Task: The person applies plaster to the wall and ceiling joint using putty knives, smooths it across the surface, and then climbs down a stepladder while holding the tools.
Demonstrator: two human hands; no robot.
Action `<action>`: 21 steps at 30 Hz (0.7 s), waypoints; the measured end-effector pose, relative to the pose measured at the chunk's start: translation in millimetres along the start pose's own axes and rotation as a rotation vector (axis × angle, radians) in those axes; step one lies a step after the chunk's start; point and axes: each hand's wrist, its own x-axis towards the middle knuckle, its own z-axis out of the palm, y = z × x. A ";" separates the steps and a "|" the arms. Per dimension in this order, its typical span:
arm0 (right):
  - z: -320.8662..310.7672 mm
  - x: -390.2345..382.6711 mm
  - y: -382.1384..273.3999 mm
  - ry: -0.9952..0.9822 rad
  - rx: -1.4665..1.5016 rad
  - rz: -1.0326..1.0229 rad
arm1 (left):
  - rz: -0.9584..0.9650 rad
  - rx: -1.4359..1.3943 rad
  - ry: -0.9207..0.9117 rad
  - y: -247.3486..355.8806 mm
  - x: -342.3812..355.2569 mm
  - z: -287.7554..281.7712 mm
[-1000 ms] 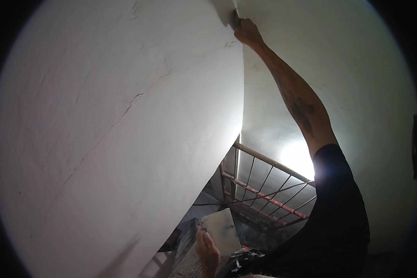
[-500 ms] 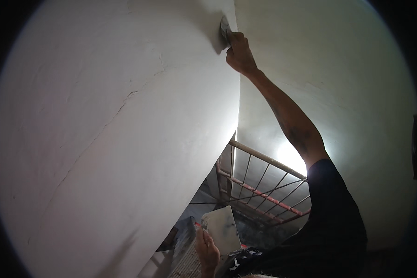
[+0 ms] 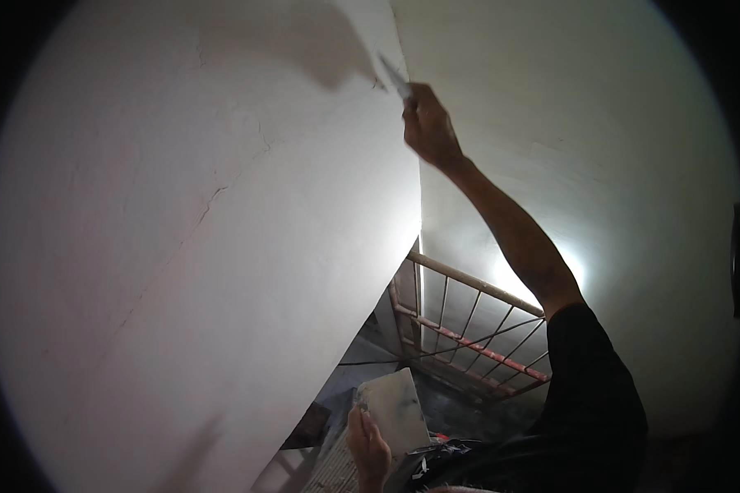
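My right hand (image 3: 430, 127), arm stretched up, is closed around a putty knife (image 3: 393, 76). Its blade is seen nearly edge-on, close to the corner where the white surface (image 3: 247, 271) meets the wall (image 3: 633, 189). Whether the blade touches the surface cannot be made out; a broad shadow lies to its left, beside a small dark mark. Low in the picture, my left hand (image 3: 368, 448) grips the edge of a pale rectangular plate (image 3: 396, 408) with grey smears. A thin crack (image 3: 214, 200) runs slantwise down the white surface.
Below the corner stands a metal frame (image 3: 477, 283) with a beige top bar, a red lower bar and thin rods. A ribbed board (image 3: 341, 464) lies beneath my left hand. A dark object (image 3: 738, 259) is at the far right on the wall. Bright light glows behind my right arm.
My right hand has come slightly down, and the putty knife has turned from showing its face to nearly edge-on. Its shadow has spread leftward. My left hand still holds the plate.
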 end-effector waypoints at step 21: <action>35.3 63.8 53.5 -0.174 -0.221 0.210 | 0.009 -0.027 0.108 -10.5 -5.8 5.2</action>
